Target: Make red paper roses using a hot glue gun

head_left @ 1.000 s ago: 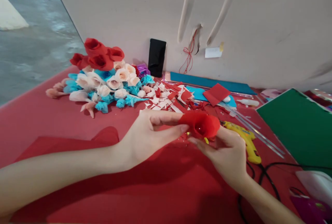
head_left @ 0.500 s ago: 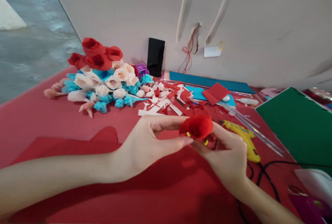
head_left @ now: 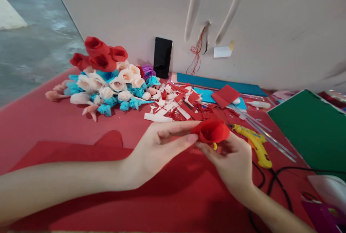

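Note:
Both hands hold a red paper flower (head_left: 212, 131) above the red tabletop, its rolled petals opening toward me. My left hand (head_left: 159, 153) pinches the flower's left edge between thumb and fingers. Around its lower right side, my right hand (head_left: 232, 161) is closed, the fingertips partly hidden behind the petals. A bit of yellow shows just under the flower; I cannot make out what it is. Right of my right hand lies a yellow glue gun (head_left: 255, 143) with a black cord. A flat sheet of red paper (head_left: 162, 204) lies beneath my forearms.
Finished paper flowers (head_left: 108, 81) in red, white and blue are heaped at the left. Red and white paper scraps (head_left: 175, 101) lie behind my hands. A black phone (head_left: 163, 58) leans on the wall. At the right are clear glue sticks (head_left: 270, 137) and a green board (head_left: 308, 128).
The red flower has shifted slightly right and tipped, so its opening looks wider. My right hand has turned a little around its base, and my left hand has followed.

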{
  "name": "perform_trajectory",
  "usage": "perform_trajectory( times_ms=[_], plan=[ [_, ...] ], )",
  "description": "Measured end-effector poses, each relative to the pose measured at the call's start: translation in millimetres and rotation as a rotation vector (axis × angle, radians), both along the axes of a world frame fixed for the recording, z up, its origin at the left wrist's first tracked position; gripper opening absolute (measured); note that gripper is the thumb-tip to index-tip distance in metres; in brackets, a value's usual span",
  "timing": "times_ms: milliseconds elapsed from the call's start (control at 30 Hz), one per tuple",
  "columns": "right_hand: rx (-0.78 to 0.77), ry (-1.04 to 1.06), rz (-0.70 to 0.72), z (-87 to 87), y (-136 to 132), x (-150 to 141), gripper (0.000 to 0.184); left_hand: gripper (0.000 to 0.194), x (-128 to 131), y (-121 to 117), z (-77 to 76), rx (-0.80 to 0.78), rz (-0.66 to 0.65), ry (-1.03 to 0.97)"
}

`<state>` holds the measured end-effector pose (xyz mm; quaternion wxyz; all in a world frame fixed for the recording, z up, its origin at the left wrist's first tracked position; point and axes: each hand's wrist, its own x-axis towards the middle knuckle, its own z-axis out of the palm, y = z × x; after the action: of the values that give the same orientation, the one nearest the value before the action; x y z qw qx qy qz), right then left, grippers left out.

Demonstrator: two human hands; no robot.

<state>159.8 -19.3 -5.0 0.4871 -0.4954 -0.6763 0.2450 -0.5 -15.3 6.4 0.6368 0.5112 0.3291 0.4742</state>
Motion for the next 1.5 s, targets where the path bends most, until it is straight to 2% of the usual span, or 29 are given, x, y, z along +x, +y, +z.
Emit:
perform_trajectory(
  times_ms=[200, 333, 567, 800, 933, 1233, 1367, 1500],
  plan=[
    [-0.019, 0.024, 0.021, 1.8, 0.8, -1.8, 0.011, 0.028, 1.1, -2.6, -0.3, -0.055, -0.029, -0.017],
    [-0.046, 0.042, 0.02, 2.5, -0.4, -2.9, 0.011, 0.029, 1.9, -2.3, -0.9, -0.03, -0.044, -0.027],
    [-0.111, 0.08, 0.039, 2.8, 1.5, -2.9, 0.009, 0.029, 2.7, 0.0, -2.0, -0.065, -0.012, 0.018],
    [-0.046, 0.012, 0.028, 1.7, -0.4, -3.3, 0.009, 0.029, 4.6, -1.6, -1.4, -0.063, -0.045, -0.059],
    [-0.048, -0.004, 0.016, 2.4, -2.4, -4.6, 0.011, 0.032, 6.1, -2.2, -4.3, -0.126, -0.02, -0.061],
    [-0.015, 0.042, 0.066, 2.5, -2.7, -5.4, 0.014, 0.024, 6.7, -2.3, -5.6, -0.117, 0.018, -0.034],
    [-0.095, 0.009, 0.057, 3.5, -3.6, -4.0, 0.013, 0.021, 5.8, 0.8, -5.6, -0.092, 0.045, -0.073],
    [-0.283, 0.063, 0.109, 2.5, 7.2, -1.8, 0.03, 0.021, 2.8, 9.2, -5.9, -0.005, 0.025, -0.149]
  ],
)
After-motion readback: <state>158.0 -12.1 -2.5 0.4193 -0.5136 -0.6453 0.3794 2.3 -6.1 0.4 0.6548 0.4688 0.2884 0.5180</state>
